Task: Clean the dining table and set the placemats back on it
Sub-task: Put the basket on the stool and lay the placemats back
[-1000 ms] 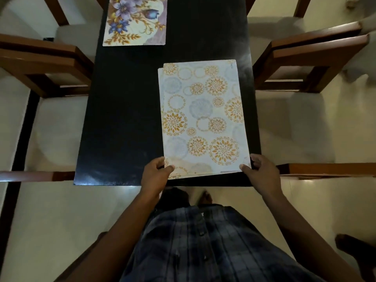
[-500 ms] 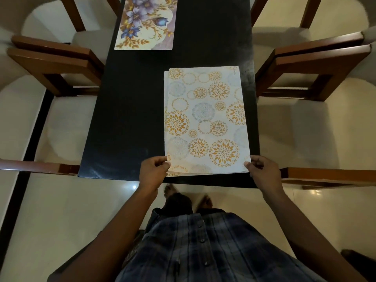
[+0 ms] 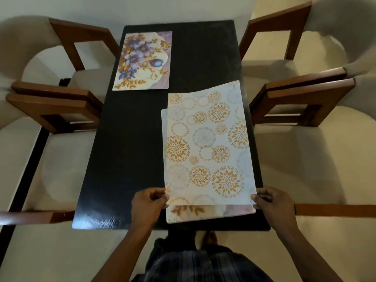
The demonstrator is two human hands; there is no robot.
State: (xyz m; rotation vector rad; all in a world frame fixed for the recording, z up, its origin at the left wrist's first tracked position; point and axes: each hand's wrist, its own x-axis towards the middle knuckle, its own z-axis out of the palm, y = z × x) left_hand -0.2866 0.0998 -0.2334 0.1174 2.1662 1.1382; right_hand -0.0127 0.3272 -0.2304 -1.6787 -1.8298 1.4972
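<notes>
Top placemat (image 3: 207, 143) pinched at its near corners by left hand (image 3: 149, 203) and right hand (image 3: 271, 201), long axis running away along the table (image 3: 132, 149), two placemats stacked, a third (image 3: 142, 60) lying apart.

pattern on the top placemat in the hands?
Orange and pale blue-grey circular flower medallions on white: the top placemat, head view.

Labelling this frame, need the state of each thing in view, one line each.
top circle-pattern placemat: pinched at both near corners, far end curled up
placemats beneath: flat, near edge exposed
purple floral placemat: flat, far left, untouched
left hand: grip shut on near left corner
right hand: grip shut on near right corner
table: dark, glossy
</notes>
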